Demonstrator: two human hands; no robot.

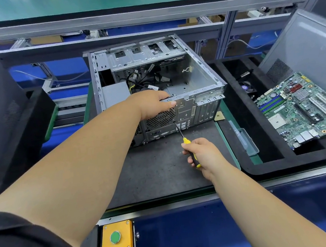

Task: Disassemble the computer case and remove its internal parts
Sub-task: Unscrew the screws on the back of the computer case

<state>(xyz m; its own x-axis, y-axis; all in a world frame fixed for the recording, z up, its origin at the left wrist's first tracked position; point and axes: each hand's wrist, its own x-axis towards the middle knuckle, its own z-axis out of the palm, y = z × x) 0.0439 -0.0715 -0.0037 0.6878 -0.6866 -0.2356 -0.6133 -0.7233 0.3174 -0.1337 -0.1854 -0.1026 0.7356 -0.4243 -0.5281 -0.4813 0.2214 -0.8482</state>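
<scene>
— Bare grey steel is what I see first: the computer case (155,88) lies on its side on the dark mat (162,172), open face up, its rear panel toward me.

— Where are the hands?

— My left hand (152,104) grips the top edge of that rear panel, just above the round fan grille (160,118); fingers curl over the rim into the case, thumb lies along the outside. My right hand (200,155) is wrapped round the yellow-and-black handle of a screwdriver (181,134). Its dark shaft slants up and left, and the tip touches the panel at the grille's lower right corner.

— What's inside the case?

— A tangle of black cables (144,81) with some yellow leads, a grey box (115,94) at the left, and the drive cage (142,54) along the far side. The floor on the right side is bare metal.

— And around it?

— To the right, a black foam tray (270,165) holds a green motherboard (302,109) tilted against its edge, with a small black fan (246,86) farther back. A clear plastic box (245,139) sits between mat and tray. A grey side panel (304,42) leans at far right. Near me, a yellow box with a green button (116,237) is fixed to the bench front.
</scene>
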